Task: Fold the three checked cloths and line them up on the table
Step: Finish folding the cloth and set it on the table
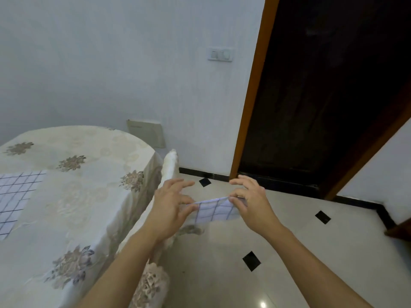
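Note:
Both hands hold one white cloth with a dark checked grid (214, 211) in the air, to the right of the table and over the floor. My left hand (170, 205) pinches its left top corner, my right hand (251, 202) pinches its right top corner, and the cloth hangs short between them, partly hidden behind the fingers. A second checked cloth (15, 196) lies flat on the table (73, 210) at the left edge of the view, cut off by the frame. No third cloth is in view.
The table carries a cream flowered tablecloth that drapes over its right edge. A chair back with a white cover (170, 166) stands against that edge. Pale tiled floor (289, 263) lies to the right, and a dark open doorway (322, 96) beyond it.

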Motion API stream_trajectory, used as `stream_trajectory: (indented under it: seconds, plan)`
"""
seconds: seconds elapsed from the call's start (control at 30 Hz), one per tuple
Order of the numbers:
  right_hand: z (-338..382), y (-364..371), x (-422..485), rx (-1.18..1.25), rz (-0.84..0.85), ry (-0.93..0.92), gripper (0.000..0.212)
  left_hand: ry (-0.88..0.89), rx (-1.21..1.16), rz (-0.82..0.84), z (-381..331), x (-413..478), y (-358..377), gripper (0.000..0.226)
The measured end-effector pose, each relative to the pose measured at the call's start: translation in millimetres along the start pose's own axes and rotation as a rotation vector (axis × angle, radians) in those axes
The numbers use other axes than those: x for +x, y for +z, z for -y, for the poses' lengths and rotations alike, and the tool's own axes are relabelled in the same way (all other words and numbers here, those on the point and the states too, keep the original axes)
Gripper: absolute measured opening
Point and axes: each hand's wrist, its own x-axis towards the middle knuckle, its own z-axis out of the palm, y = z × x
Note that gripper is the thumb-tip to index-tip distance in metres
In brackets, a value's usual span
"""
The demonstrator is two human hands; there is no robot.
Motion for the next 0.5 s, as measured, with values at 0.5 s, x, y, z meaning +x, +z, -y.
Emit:
stream_trajectory:
  seconds: [0.5]
  plan:
    - [-66.0, 31.4, 166.2, 0.032, 0.052, -0.023, 0.003, -0.028, 0.027, -0.124, 82.8, 146.1, 24.9, 0.030]
